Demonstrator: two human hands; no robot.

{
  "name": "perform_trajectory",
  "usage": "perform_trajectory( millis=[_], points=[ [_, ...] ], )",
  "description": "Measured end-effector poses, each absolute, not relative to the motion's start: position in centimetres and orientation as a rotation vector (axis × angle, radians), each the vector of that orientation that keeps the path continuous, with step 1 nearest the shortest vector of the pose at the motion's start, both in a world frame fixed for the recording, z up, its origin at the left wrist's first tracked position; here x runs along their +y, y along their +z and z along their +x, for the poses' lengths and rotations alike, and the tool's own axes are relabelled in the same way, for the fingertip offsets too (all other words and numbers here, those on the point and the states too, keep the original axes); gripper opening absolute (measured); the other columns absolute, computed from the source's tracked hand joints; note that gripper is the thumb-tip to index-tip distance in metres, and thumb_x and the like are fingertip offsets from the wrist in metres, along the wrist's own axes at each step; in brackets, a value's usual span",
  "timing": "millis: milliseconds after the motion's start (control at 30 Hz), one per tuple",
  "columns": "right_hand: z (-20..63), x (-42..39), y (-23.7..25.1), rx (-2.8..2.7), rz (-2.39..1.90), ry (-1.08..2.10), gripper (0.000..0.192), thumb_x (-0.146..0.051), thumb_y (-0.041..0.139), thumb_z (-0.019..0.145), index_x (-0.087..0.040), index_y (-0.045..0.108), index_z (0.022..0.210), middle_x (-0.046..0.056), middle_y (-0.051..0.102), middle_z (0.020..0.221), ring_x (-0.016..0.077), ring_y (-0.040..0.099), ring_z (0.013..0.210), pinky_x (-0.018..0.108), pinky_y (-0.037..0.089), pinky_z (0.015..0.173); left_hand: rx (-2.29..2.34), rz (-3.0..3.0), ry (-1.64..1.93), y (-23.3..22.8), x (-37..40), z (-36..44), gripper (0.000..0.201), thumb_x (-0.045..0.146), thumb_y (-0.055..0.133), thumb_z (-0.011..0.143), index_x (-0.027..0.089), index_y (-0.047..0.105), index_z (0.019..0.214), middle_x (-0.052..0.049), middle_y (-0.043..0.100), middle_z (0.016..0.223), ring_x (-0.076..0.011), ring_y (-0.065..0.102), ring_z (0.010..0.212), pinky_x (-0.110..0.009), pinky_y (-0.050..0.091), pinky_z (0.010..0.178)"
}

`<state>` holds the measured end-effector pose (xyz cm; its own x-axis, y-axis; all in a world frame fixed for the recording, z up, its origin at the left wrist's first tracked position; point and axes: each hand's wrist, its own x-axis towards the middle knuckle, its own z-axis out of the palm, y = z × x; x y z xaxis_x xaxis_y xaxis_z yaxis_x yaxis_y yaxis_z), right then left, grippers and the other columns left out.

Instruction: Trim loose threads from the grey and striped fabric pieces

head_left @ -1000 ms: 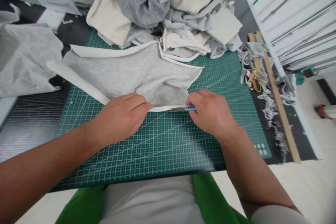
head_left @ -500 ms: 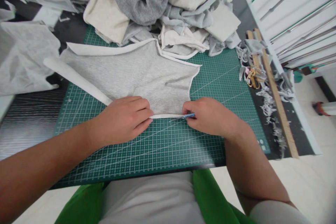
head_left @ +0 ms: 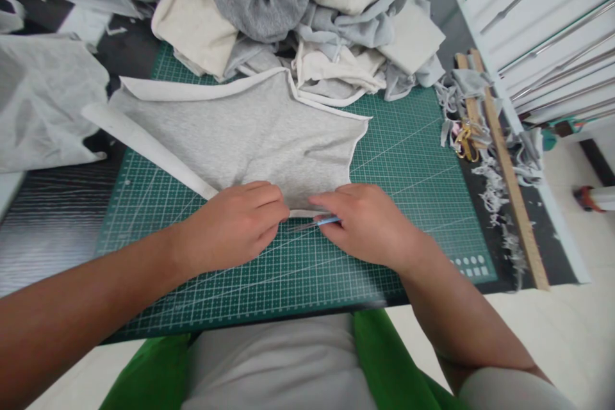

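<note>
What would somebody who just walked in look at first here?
Probably the big grey cloth with white edging, spread on the green gridded mat. At its near edge, the left hand pinches the fabric, and the right hand holds a small blue-handled tool. Behind it sits a tall heap of grey and cream fabrics.

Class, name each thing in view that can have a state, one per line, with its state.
Left hand: closed on the grey cloth's near edge.
Right hand: closed around the blue-handled tool.
Blue-handled tool: pointing left; open or shut unclear.
Grey cloth: spread, slightly wrinkled.
Cutting mat: flat, partly covered.
Cloth pile: heaped, some pieces folded.
Pale cloth at left: rumpled.
Scraps: loose, strewn.
</note>
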<state>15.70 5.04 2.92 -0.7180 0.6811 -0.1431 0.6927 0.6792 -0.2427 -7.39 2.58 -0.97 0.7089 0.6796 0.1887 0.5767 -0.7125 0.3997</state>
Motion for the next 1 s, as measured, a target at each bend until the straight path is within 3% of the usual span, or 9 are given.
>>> perform_trajectory(
  millis=[200,333,533,667,1000],
  points=[
    [14.8,4.7,2.3,2.812,1.061,-0.321,0.017,-0.021,0.052,0.084,-0.019,0.068,0.088,0.004,0.067,0.071,0.0171,0.056,0.065,0.030,0.031,0.060,0.996,2.489,0.461,-0.7,2.6,-7.5,0.017,0.015,0.049,0.089,0.016,0.064,0.080,-0.003,0.057,0.082,-0.0152,0.053,0.079,-0.028,0.041,0.070],
    [15.1,4.7,2.5,2.820,1.028,-0.301,0.015,-0.021,0.051,0.084,-0.019,0.066,0.086,0.003,0.064,0.068,0.0159,0.052,0.061,0.030,0.027,0.058,0.954,2.479,0.453,-0.7,2.6,-7.7,0.018,0.017,0.049,0.090,0.016,0.065,0.081,-0.004,0.057,0.084,-0.0155,0.053,0.081,-0.028,0.041,0.072],
    [15.3,4.7,3.0,2.826,0.903,-0.325,0.010,-0.019,0.053,0.081,-0.020,0.062,0.075,0.001,0.061,0.063,0.0142,0.050,0.060,0.030,0.024,0.057,0.869,2.487,0.436,-1.0,2.4,-8.0,0.022,0.012,0.044,0.091,0.017,0.065,0.097,-0.004,0.059,0.091,-0.0151,0.054,0.084,-0.028,0.042,0.074],
    [15.4,4.6,3.3,2.839,0.842,-0.324,0.011,-0.019,0.054,0.080,-0.020,0.061,0.073,0.001,0.061,0.064,0.0146,0.050,0.061,0.031,0.024,0.057,0.885,2.462,0.368,-0.8,2.4,-7.8,0.026,0.011,0.042,0.092,0.018,0.064,0.103,-0.003,0.058,0.090,-0.0140,0.055,0.082,-0.026,0.042,0.071],
    [15.5,4.0,3.6,2.864,0.734,-0.310,0.012,-0.016,0.052,0.081,-0.019,0.063,0.075,0.002,0.063,0.066,0.0170,0.051,0.062,0.032,0.024,0.055,0.980,2.402,0.254,-0.4,1.8,-7.7,0.022,0.014,0.043,0.093,0.020,0.065,0.094,-0.001,0.056,0.090,-0.0118,0.056,0.077,-0.026,0.042,0.069]
  ],
)
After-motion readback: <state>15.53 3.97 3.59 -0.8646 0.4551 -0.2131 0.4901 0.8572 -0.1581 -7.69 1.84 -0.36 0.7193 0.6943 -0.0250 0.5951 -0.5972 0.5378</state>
